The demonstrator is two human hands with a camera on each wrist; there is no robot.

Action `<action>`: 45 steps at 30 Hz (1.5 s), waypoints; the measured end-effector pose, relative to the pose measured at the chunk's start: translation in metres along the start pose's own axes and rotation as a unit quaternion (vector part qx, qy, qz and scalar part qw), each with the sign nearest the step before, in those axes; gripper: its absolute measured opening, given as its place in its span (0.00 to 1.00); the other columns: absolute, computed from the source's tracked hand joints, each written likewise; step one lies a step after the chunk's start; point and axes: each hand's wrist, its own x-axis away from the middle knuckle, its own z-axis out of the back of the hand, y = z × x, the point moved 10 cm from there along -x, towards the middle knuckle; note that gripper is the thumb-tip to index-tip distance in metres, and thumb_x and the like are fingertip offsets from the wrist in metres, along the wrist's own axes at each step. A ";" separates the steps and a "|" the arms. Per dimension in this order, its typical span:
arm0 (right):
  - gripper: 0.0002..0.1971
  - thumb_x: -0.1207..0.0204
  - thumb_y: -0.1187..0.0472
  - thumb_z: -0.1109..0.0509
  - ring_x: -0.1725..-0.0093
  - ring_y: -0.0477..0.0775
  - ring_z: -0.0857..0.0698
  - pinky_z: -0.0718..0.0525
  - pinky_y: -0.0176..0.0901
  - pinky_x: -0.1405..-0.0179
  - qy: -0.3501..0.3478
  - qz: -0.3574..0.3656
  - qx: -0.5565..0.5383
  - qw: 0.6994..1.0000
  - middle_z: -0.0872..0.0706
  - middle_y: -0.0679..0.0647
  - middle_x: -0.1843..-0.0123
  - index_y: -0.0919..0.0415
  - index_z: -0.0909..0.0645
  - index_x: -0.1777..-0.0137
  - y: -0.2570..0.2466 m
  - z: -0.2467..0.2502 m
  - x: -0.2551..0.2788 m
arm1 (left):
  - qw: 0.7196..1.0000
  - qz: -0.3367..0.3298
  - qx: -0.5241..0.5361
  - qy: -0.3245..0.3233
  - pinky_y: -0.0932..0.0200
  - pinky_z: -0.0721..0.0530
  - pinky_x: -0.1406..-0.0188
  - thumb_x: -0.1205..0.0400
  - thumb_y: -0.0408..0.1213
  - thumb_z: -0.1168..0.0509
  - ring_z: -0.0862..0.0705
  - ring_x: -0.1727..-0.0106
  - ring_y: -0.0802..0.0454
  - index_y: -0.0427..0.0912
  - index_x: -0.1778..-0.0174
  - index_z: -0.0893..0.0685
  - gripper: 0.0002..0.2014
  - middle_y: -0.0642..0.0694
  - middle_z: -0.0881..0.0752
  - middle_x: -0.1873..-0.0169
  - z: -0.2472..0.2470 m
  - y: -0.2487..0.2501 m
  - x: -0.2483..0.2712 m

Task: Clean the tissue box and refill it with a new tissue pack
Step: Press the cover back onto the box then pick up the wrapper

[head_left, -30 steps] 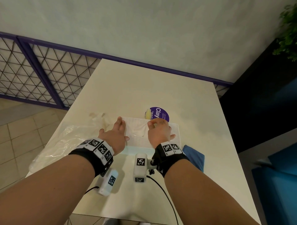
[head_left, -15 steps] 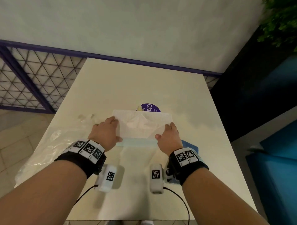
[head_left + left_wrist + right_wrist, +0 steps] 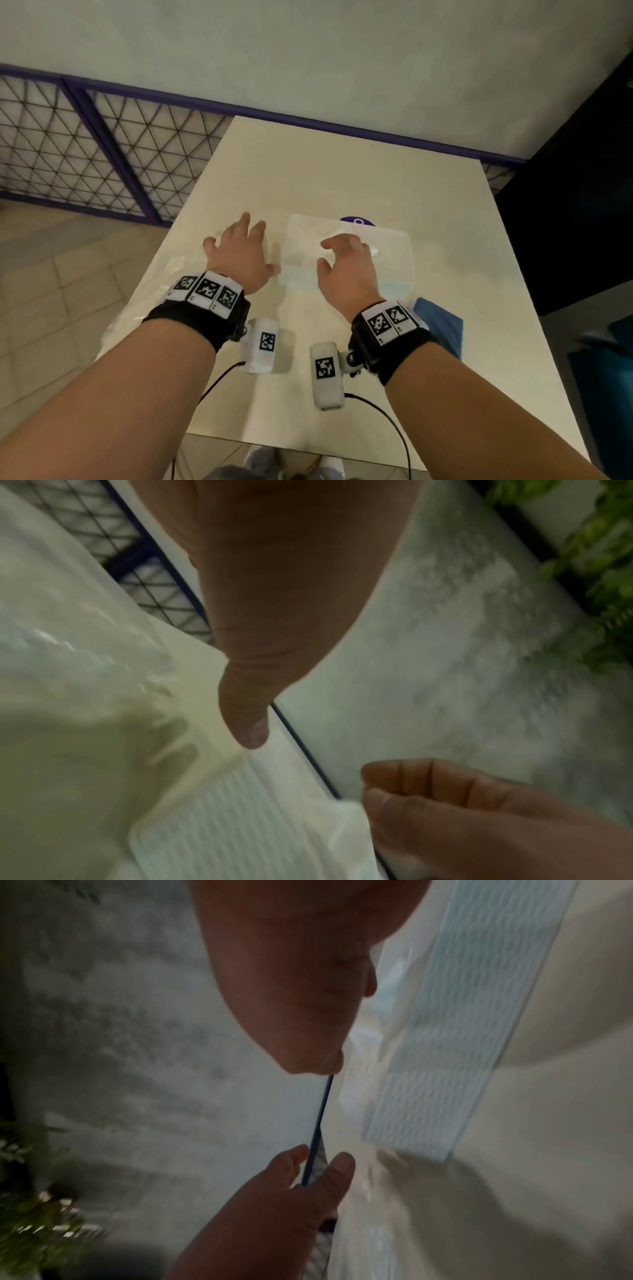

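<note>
Head view: your left hand (image 3: 239,255) hovers over the table (image 3: 342,171) with fingers spread wide, holding nothing. Your right hand (image 3: 346,270) is above the tissue pack (image 3: 387,260), fingers loosely curled, empty; touching the pack or just over it, cannot tell. The pack lies flat at table centre, at 3 o'clock from your left hand. A purple sticker (image 3: 358,221) peeks out at 12 o'clock of the pack, mostly hidden behind it. A blue cloth (image 3: 442,325) lies at 5 o'clock of the pack, partly covered by your right wrist band. A clear plastic bag (image 3: 150,294) sprawls at 8 o'clock of your left hand, along the table's left edge, partly under your left wrist. A purple-framed mesh fence (image 3: 102,154) stands at 10 o'clock beyond the table. Left wrist view is blurry: thumb (image 3: 246,718) hangs free, ribbed pack below it. Right wrist view shows a plant (image 3: 37,1218) at 7 o'clock.
</note>
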 end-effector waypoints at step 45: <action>0.13 0.28 0.70 0.31 0.70 0.56 0.13 0.15 0.47 0.62 -0.019 -0.232 -0.478 0.847 0.11 0.58 0.67 0.51 0.15 0.52 0.085 0.025 0.040 | 0.694 -0.001 0.703 -0.153 0.60 0.19 0.75 0.15 0.31 0.39 0.14 0.71 0.49 0.45 0.41 0.16 0.11 0.41 0.10 0.66 -0.028 0.058 0.051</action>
